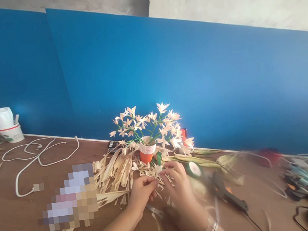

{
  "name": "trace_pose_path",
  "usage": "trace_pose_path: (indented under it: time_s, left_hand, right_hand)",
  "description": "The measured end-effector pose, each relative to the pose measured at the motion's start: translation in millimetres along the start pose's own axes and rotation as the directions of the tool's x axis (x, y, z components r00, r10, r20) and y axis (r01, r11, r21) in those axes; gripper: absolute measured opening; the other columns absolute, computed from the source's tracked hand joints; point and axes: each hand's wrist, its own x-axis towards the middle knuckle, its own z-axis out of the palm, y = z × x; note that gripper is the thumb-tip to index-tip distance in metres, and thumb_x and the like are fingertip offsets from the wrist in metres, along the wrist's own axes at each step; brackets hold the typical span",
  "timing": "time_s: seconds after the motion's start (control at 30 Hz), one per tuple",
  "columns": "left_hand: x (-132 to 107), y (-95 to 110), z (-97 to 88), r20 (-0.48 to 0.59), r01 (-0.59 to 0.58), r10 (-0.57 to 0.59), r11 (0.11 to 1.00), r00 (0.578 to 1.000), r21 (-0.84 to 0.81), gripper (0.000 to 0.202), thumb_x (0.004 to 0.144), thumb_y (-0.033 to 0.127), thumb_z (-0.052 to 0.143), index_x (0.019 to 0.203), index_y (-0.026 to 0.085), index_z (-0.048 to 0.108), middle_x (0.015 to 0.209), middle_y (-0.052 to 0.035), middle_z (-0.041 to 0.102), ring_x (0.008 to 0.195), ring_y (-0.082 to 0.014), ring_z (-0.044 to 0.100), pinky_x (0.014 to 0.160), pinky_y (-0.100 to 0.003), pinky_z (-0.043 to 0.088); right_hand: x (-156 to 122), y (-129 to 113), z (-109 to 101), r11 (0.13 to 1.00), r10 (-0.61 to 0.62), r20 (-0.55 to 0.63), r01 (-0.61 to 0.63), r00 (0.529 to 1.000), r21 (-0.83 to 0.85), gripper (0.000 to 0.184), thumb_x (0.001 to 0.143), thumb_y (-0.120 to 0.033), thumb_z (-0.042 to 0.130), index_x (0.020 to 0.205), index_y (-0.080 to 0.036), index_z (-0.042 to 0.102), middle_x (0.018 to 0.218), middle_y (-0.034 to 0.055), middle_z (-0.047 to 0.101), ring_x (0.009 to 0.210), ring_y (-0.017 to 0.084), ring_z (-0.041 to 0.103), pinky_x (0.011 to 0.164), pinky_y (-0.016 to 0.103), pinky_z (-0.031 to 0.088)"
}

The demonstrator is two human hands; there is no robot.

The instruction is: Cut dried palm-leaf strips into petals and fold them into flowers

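My left hand (pixel 142 193) and my right hand (pixel 178 188) meet over the brown table (pixel 19 216), fingers curled and pinched around small pale dried-leaf pieces (pixel 156 172). Just behind them stands an orange paper cup (pixel 146 152) holding a bunch of cream handmade flowers (pixel 149 125) on green stems. A pile of dried straw-coloured leaf strips (pixel 114 172) lies to the left of my hands. Scissors (pixel 163 220) lie on the table under my right wrist, which wears a bracelet.
A white cable (pixel 38 157) loops across the left of the table. A white cup with tissue (pixel 8 127) stands at the far left. A roll of green tape (pixel 194 169), a glue gun (pixel 229 196) and several tools lie to the right. A blue wall rises behind.
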Motion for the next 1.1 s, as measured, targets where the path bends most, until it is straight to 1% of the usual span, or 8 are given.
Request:
trace_pose_path:
  time_s: [0.13, 0.33, 0.57, 0.87, 1.0, 1.1]
  left_hand:
    - [-0.9, 0.8, 0.9, -0.004, -0.004, 0.004, 1.000, 1.000, 0.017, 0.021, 0.062, 0.034, 0.070, 0.064, 0.014, 0.062, 0.043, 0.0046, 0.052, 0.040, -0.0093, 0.046, 0.038, -0.019, 0.032]
    - [-1.3, 0.2, 0.9, -0.008, 0.000, 0.001, 0.999, 1.000, 0.043, 0.020, 0.061, 0.034, 0.070, 0.063, 0.015, 0.063, 0.041, 0.0049, 0.052, 0.037, -0.0094, 0.045, 0.038, -0.020, 0.032]
    - [-1.4, 0.9, 1.3, -0.006, -0.006, 0.006, 0.998, 1.000, 0.061, 0.019, 0.062, 0.033, 0.070, 0.063, 0.016, 0.062, 0.040, 0.0053, 0.052, 0.036, -0.0091, 0.044, 0.037, -0.020, 0.033]
    - [-1.5, 0.6, 1.8, 0.005, -0.006, 0.006, 0.997, 1.000, 0.076, 0.017, 0.063, 0.032, 0.070, 0.063, 0.016, 0.063, 0.039, 0.0045, 0.054, 0.034, -0.0099, 0.046, 0.036, -0.020, 0.033]
    - [-0.3, -2.0, 1.4, 0.025, -0.018, 0.016, 0.996, 1.000, 0.084, 0.014, 0.065, 0.030, 0.067, 0.065, 0.016, 0.064, 0.040, 0.0026, 0.057, 0.036, -0.0123, 0.051, 0.038, -0.021, 0.037]
    - [-0.3, -2.6, 1.6, 0.022, -0.024, 0.022, 0.997, 1.000, 0.072, 0.013, 0.065, 0.028, 0.067, 0.065, 0.015, 0.065, 0.047, 0.0004, 0.062, 0.044, -0.0149, 0.057, 0.044, -0.024, 0.044]
  right_hand:
    - [0.0, 1.1, 0.8, 1.000, 0.010, 0.006, -0.010, 1.000, -0.001, 0.011, 0.083, -0.013, 0.053, 0.081, -0.022, 0.060, 0.096, 0.0062, 0.053, 0.093, 0.022, 0.051, 0.079, 0.038, 0.045]
    - [1.2, -0.9, -0.9, 1.000, -0.018, 0.000, 0.018, 1.000, -0.007, 0.012, 0.083, -0.012, 0.053, 0.081, -0.022, 0.058, 0.092, 0.0058, 0.055, 0.089, 0.022, 0.052, 0.076, 0.038, 0.044]
    - [1.8, -2.1, -2.7, 0.999, 0.016, 0.020, -0.015, 1.000, -0.042, 0.013, 0.081, -0.009, 0.053, 0.079, -0.021, 0.058, 0.090, 0.0055, 0.056, 0.087, 0.021, 0.053, 0.076, 0.038, 0.044]
    - [1.2, -4.5, -3.6, 0.993, -0.043, -0.014, 0.041, 0.999, -0.115, 0.012, 0.079, -0.010, 0.054, 0.079, -0.021, 0.059, 0.087, 0.0055, 0.058, 0.085, 0.022, 0.054, 0.071, 0.036, 0.043]
    - [1.1, -4.6, -4.3, 0.990, -0.054, 0.004, 0.054, 0.999, -0.132, 0.014, 0.079, -0.009, 0.053, 0.079, -0.022, 0.058, 0.087, 0.0055, 0.057, 0.085, 0.022, 0.053, 0.070, 0.036, 0.042]
    - [1.0, -4.4, -4.0, 0.988, -0.059, 0.012, 0.060, 0.998, -0.140, 0.014, 0.079, -0.008, 0.053, 0.079, -0.021, 0.058, 0.087, 0.0056, 0.057, 0.085, 0.022, 0.052, 0.070, 0.036, 0.042]
